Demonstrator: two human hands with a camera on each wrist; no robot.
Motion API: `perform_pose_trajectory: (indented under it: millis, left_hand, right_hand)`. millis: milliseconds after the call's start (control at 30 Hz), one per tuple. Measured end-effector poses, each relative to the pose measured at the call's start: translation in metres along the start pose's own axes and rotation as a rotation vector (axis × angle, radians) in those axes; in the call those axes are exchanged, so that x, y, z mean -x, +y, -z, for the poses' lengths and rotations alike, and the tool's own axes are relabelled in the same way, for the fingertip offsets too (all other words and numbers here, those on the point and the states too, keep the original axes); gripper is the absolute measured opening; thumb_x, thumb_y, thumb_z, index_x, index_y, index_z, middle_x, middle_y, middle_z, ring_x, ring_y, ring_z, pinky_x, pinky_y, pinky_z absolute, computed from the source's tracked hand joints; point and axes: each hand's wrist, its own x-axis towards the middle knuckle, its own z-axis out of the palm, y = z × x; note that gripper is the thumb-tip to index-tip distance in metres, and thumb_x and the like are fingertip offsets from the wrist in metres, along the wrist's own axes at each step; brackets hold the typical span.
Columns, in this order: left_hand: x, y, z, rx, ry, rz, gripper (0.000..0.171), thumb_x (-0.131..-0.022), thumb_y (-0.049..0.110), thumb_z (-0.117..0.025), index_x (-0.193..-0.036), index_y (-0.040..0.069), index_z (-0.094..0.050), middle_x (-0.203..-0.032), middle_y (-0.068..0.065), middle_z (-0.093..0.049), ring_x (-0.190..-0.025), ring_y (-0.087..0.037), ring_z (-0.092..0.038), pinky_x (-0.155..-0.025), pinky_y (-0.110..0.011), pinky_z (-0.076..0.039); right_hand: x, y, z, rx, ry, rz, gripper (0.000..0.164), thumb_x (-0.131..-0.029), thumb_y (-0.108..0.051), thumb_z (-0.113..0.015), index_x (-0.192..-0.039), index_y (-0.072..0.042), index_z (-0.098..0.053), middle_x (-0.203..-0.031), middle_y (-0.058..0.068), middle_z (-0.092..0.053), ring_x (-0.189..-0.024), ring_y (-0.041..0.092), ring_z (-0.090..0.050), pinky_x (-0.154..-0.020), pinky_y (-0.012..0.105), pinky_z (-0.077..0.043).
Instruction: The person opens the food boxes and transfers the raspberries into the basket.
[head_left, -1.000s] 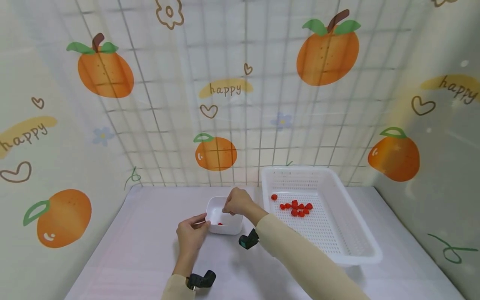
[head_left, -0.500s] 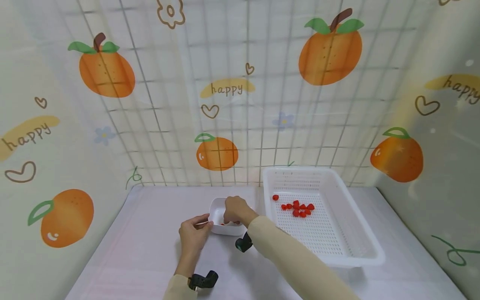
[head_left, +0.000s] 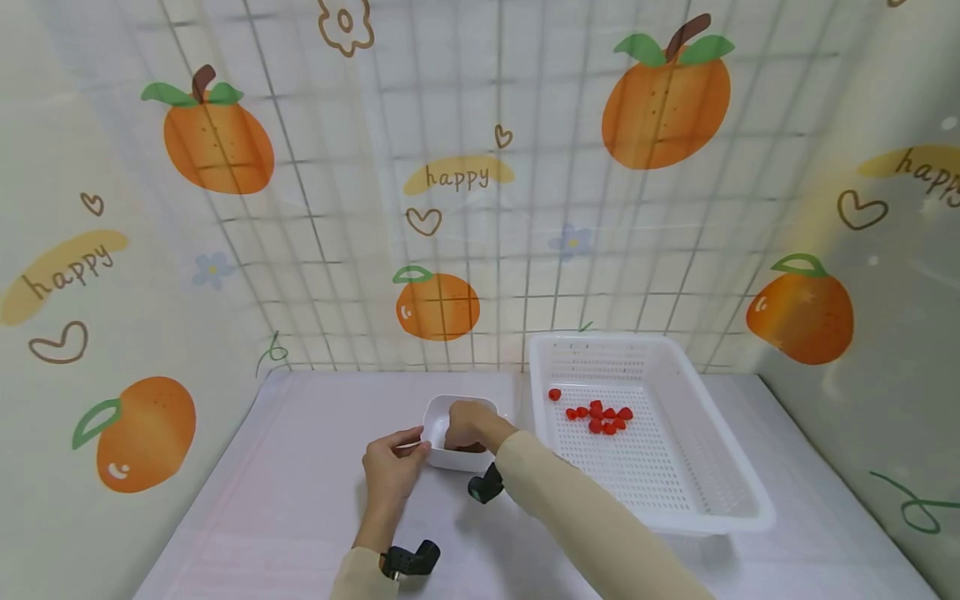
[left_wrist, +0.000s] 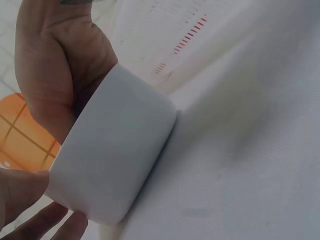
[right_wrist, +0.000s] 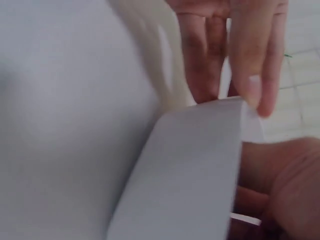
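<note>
A white square bowl [head_left: 459, 459] stands on the table at the centre of the head view. My left hand [head_left: 393, 471] pinches its left rim, thumb above and fingers against the outer wall, as the left wrist view shows with the thumb [left_wrist: 22, 192] on the edge. Down inside the bowl is my right hand [head_left: 474, 425], its knuckles bent and fingertips hidden behind the wall [right_wrist: 190, 160]. Whether those fingers hold anything cannot be seen. Several small red berries [head_left: 597, 414] lie in a white perforated basket [head_left: 726, 454] right of the bowl, one apart from the rest.
The basket's near-left edge lies under my right forearm [head_left: 585, 508]. A pale cloth [head_left: 285, 475] covers the table. Printed curtains with oranges [head_left: 438, 307] hang at the back and both sides, over a wire grid.
My right hand has lowered from above the bowl's rim into it. The red berry visible in the bowl earlier is now out of sight. My left hand keeps its hold.
</note>
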Motion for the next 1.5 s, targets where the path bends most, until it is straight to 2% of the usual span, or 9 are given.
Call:
perform_pose_trajectory:
  millis: [133, 300, 533, 667, 800, 900, 1133, 1333, 1500]
  left_hand:
    - [0.000, 0.000, 0.000, 0.004, -0.005, -0.007, 0.025, -0.080, -0.009, -0.082, -0.105, -0.005, -0.081, -0.105, -0.023, -0.077, -0.086, -0.033, -0.078, -0.064, -0.017, -0.057]
    - [0.000, 0.001, 0.001, -0.003, -0.003, -0.013, 0.025, -0.080, -0.009, -0.082, -0.104, -0.005, -0.081, -0.104, -0.022, -0.078, -0.086, -0.034, -0.078, -0.064, -0.016, -0.056]
    - [-0.001, 0.000, 0.002, -0.016, 0.002, -0.023, 0.025, -0.079, -0.008, -0.082, -0.104, -0.003, -0.082, -0.101, -0.020, -0.078, -0.084, -0.033, -0.078, -0.063, -0.014, -0.055]
    - [-0.001, 0.001, 0.001, -0.003, -0.008, -0.027, 0.025, -0.079, -0.008, -0.081, -0.104, -0.004, -0.082, -0.098, -0.022, -0.078, -0.082, -0.034, -0.078, -0.062, -0.013, -0.054]
    - [-0.001, 0.000, 0.000, 0.011, -0.006, -0.027, 0.024, -0.079, -0.008, -0.081, -0.103, -0.005, -0.081, -0.099, -0.023, -0.078, -0.083, -0.034, -0.078, -0.061, -0.014, -0.054]
    - [-0.001, -0.001, 0.000, 0.003, 0.000, -0.021, 0.023, -0.079, -0.008, -0.081, -0.102, -0.005, -0.082, -0.100, -0.022, -0.078, -0.083, -0.033, -0.078, -0.061, -0.014, -0.054]
    - [-0.001, -0.002, 0.001, 0.019, 0.001, -0.011, 0.025, -0.078, -0.008, -0.082, -0.104, -0.006, -0.081, -0.101, -0.026, -0.077, -0.084, -0.035, -0.078, -0.061, -0.013, -0.054]
    - [0.002, -0.002, 0.000, 0.005, 0.016, 0.005, 0.025, -0.078, -0.008, -0.083, -0.103, -0.003, -0.082, -0.101, -0.021, -0.078, -0.084, -0.032, -0.078, -0.063, -0.014, -0.055]
    - [0.003, -0.003, 0.000, 0.006, 0.011, 0.008, 0.026, -0.078, -0.007, -0.083, -0.103, -0.003, -0.082, -0.102, -0.021, -0.078, -0.083, -0.030, -0.078, -0.064, -0.015, -0.055]
  right_hand:
    - [-0.003, 0.000, -0.005, -0.107, 0.051, -0.006, 0.020, -0.082, -0.015, -0.087, -0.083, -0.005, -0.069, -0.061, 0.003, -0.062, -0.048, 0.013, -0.054, -0.043, 0.024, -0.043]
    - [-0.009, 0.002, -0.011, -0.035, 0.088, 0.042, 0.015, -0.081, -0.011, -0.081, -0.069, -0.010, -0.071, -0.058, -0.001, -0.059, -0.053, 0.012, -0.051, -0.047, 0.023, -0.038]
    - [-0.010, 0.001, -0.016, -0.084, 0.095, 0.073, 0.008, -0.083, -0.011, -0.080, -0.081, -0.005, -0.074, -0.072, 0.002, -0.061, -0.067, 0.018, -0.055, -0.056, 0.025, -0.042]
    - [-0.008, 0.003, -0.014, -0.136, 0.115, 0.068, 0.009, -0.081, -0.011, -0.083, -0.079, -0.006, -0.076, -0.068, 0.001, -0.064, -0.064, 0.016, -0.058, -0.056, 0.025, -0.044]
    - [-0.005, 0.004, -0.007, -0.305, 0.125, 0.095, 0.009, -0.080, -0.004, -0.083, -0.073, -0.005, -0.078, -0.065, 0.004, -0.071, -0.060, 0.018, -0.070, -0.057, 0.025, -0.057]
    - [-0.001, 0.006, 0.000, -0.460, 0.117, 0.117, 0.006, -0.082, 0.000, -0.083, -0.078, -0.001, -0.079, -0.071, 0.009, -0.074, -0.064, 0.023, -0.075, -0.063, 0.032, -0.063]
    - [0.007, 0.018, 0.025, -0.709, 0.129, 0.145, 0.008, -0.088, 0.002, -0.080, -0.094, 0.007, -0.080, -0.082, 0.012, -0.076, -0.076, 0.030, -0.078, -0.075, 0.038, -0.065]
    - [0.020, 0.033, 0.054, -0.863, 0.142, 0.196, 0.013, -0.094, 0.000, -0.076, -0.104, 0.009, -0.077, -0.095, 0.017, -0.078, -0.094, 0.038, -0.077, -0.086, 0.043, -0.063]
    - [0.025, 0.053, 0.073, -0.955, 0.175, 0.228, 0.018, -0.096, 0.000, -0.074, -0.110, 0.011, -0.075, -0.102, 0.019, -0.078, -0.088, 0.030, -0.077, -0.089, 0.043, -0.062]
